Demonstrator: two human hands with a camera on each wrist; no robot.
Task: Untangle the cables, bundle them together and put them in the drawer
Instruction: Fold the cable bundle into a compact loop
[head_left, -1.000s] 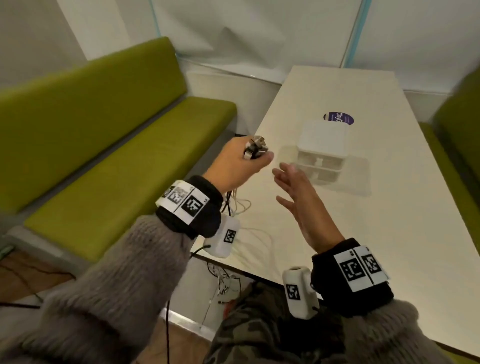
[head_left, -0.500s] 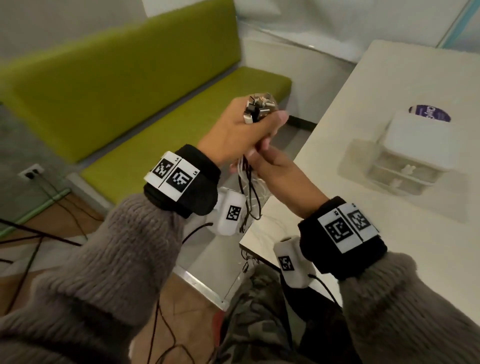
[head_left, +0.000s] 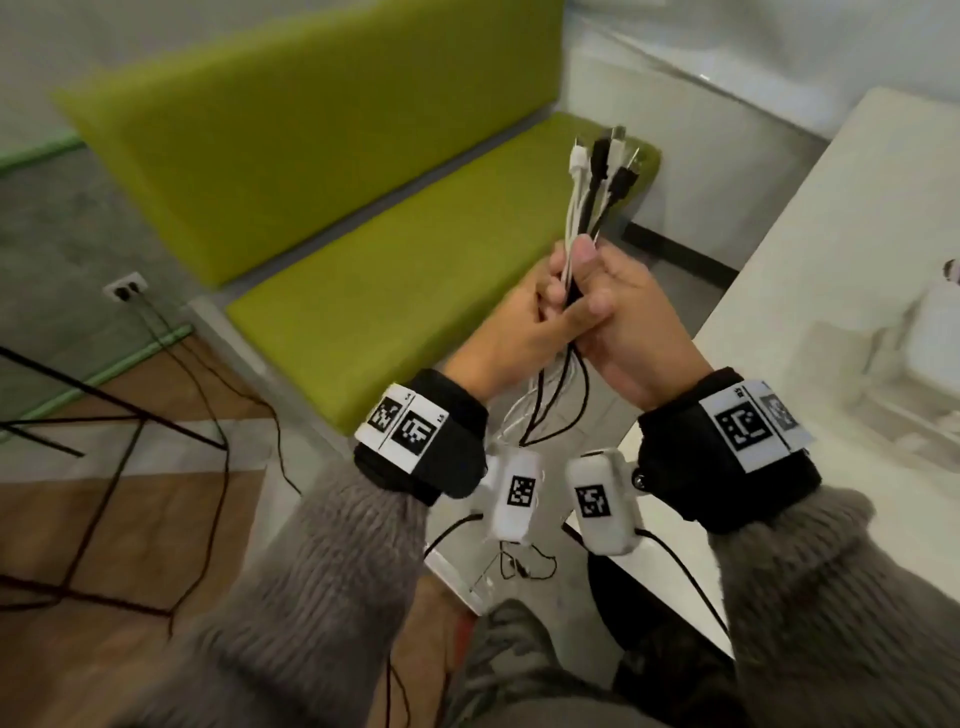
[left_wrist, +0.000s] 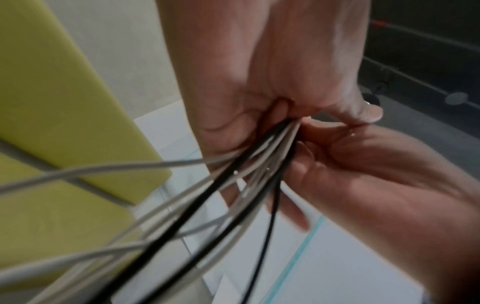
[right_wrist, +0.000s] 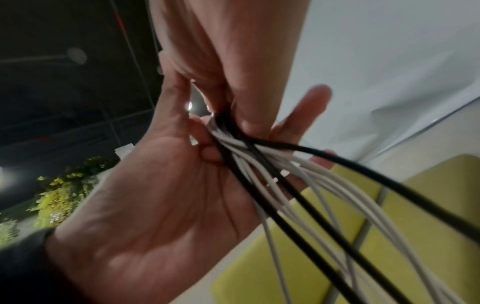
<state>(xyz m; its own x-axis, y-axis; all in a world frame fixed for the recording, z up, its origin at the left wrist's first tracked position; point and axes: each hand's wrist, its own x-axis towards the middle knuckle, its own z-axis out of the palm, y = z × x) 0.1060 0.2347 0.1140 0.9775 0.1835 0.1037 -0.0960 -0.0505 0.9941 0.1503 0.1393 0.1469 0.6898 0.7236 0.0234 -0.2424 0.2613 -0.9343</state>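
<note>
Two hands hold one bunch of cables (head_left: 587, 208) up in the air, over the gap between the green bench (head_left: 395, 291) and the white table (head_left: 810, 270). The bunch stands almost straight up and leans a little to the right. Its plug ends point up and away from the person, and the long loose parts hang down between the wrists. At the top, about five plugs can be counted: two white and three black, though the blur makes the count unsure.

The left hand (head_left: 514, 332) is wrapped around the bunch, its thumb pressed on the cables. The right hand (head_left: 628, 322) is closed around the same bunch just beside it, and the two hands touch. In the left wrist view, the cables (left_wrist: 259, 164) fan out below the left hand (left_wrist: 259, 72) in white and black strands. In the right wrist view, the right hand (right_wrist: 168, 195) pinches them where they cross.

One small white set of drawers (head_left: 930, 332) sits on the table, well apart from the hands.
</note>
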